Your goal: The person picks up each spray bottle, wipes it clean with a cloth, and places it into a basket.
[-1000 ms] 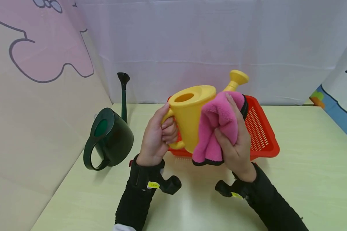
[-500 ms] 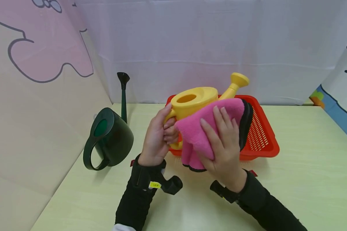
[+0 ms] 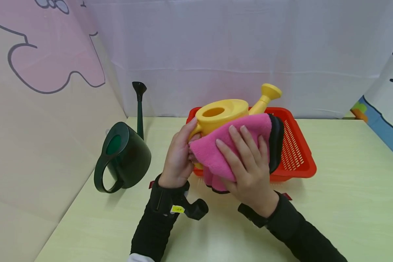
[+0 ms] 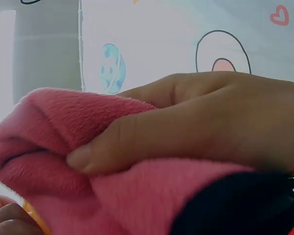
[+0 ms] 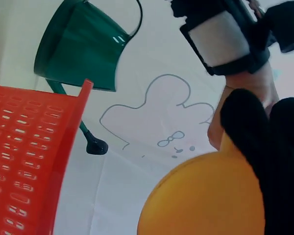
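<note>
A yellow watering can (image 3: pixel 222 112) is held up over the front of the red basket in the head view, its spout pointing right and back. My left hand (image 3: pixel 178 156) grips its handle; the cloth's corner partly covers those fingers. Against the can's near side my right hand (image 3: pixel 249 174) presses a pink cloth (image 3: pixel 204 147) with a black edge, fingers spread across it. In the left wrist view the right thumb (image 4: pixel 103 154) lies on the cloth's folds, holding it against the fingers. The can's underside (image 5: pixel 206 196) fills the lower part of the right wrist view.
Behind the can stands a red slotted basket (image 3: pixel 309 163) near the table's back edge. A dark green watering can (image 3: pixel 134 163) stands on the left, its long spout (image 3: pixel 140 116) reaching the back curtain (image 3: pixel 196 43). Pale table surface (image 3: pixel 353 203) extends to the right.
My right hand has moved left and down along the can, the bunched cloth now spread over its side and reaching my left fingers. The yellow can has sunk slightly.
</note>
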Motion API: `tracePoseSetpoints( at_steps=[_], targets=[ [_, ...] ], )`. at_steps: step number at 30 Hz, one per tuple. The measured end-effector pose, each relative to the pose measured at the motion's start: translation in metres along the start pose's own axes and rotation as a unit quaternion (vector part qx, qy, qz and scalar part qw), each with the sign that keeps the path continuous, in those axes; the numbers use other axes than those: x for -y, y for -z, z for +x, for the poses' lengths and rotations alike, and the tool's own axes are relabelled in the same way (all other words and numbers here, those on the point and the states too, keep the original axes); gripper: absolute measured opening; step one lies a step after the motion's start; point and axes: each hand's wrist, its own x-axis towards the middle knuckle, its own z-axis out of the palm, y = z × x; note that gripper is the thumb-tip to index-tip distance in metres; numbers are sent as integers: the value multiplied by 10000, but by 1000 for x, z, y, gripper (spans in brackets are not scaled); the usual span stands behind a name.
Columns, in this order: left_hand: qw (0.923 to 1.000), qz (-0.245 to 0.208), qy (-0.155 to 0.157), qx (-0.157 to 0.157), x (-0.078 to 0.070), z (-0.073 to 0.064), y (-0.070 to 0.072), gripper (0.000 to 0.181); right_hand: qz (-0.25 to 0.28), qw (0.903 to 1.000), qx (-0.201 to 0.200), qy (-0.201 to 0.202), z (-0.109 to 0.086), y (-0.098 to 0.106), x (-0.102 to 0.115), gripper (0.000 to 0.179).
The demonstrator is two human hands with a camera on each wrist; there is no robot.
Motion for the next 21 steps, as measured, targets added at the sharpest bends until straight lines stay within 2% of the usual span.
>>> tracePoseSetpoints(
  at_steps=[3,5,8,11,12,13,14,16,17,21],
  targets=[
    [9999,49,13,135,-1,0,1,37,850,9948,-131,-542,3,3,-7,44],
    [9996,112,6,256,-2,0,2,40,1662,9810,-295,-957,6,5,-12,44],
    [9991,169,-27,388,-4,-1,2,45,2940,9429,-491,-1489,11,8,-22,50],
    [9986,164,-46,507,-5,-2,4,46,3812,9012,-621,-1968,11,10,-26,52],
    [9985,162,-51,527,-5,-2,4,46,3959,8918,-627,-2096,11,10,-27,54],
    [9984,145,-45,536,-5,-2,4,46,4032,8864,-650,-2179,10,10,-27,54],
    [9985,135,-37,536,-5,-2,4,47,4045,8849,-676,-2211,10,9,-27,54],
    [9986,111,-26,513,-5,-1,5,46,3882,8923,-652,-2210,9,7,-25,57],
    [9987,105,-22,495,-5,-1,5,46,3693,9022,-615,-2144,9,6,-24,59],
    [9990,127,-57,418,-4,0,4,45,2524,9525,-510,-1626,6,0,-18,64]
  ],
)
